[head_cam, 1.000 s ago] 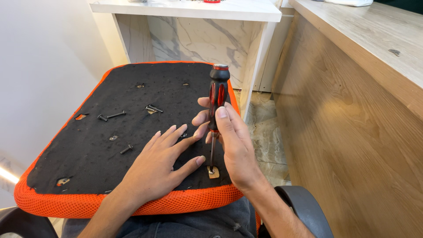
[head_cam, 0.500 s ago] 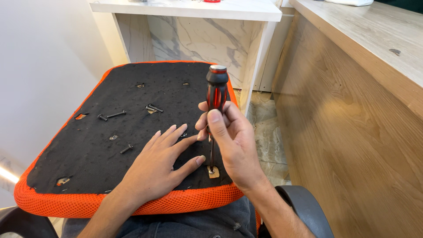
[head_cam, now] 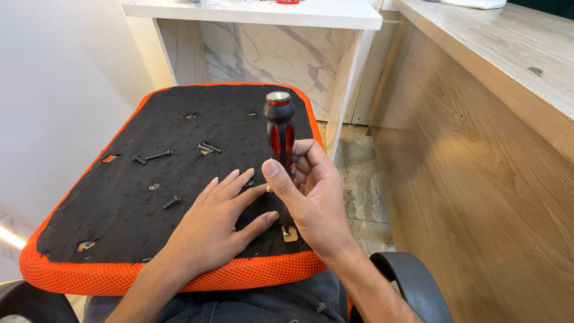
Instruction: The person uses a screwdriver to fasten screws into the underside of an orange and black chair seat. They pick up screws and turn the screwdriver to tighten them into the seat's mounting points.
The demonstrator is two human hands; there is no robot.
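Two bare hands work over an upturned chair seat (head_cam: 119, 203) that lies across the person's lap, its black fabric underside facing up inside an orange mesh rim. Behind it stands a white marble-patterned tabletop (head_cam: 251, 12) on slab legs, and a wooden counter front (head_cam: 478, 179) runs down the right side. A grey chair armrest (head_cam: 412, 281) shows at the bottom right.

The right hand (head_cam: 314, 203) is wrapped around a black-and-red screwdriver (head_cam: 279, 128), fingers (head_cam: 308, 161) curled shut about the lower handle and thumb pressed along its front. The screwdriver stands nearly upright, its silver cap on top, and its tip sits on a screw in a small tan mounting hole (head_cam: 289, 233) near the seat's front right edge.

The left hand (head_cam: 218, 224) lies flat on the black fabric just beside the shaft, fingers spread open and holding nothing, the thumb nearly touching the right hand.

Several loose black bolts rest on the fabric: a long one (head_cam: 152, 157) at the left, a pair (head_cam: 206, 147) near the middle, and a short one (head_cam: 172, 202) close to the left hand's fingertips.
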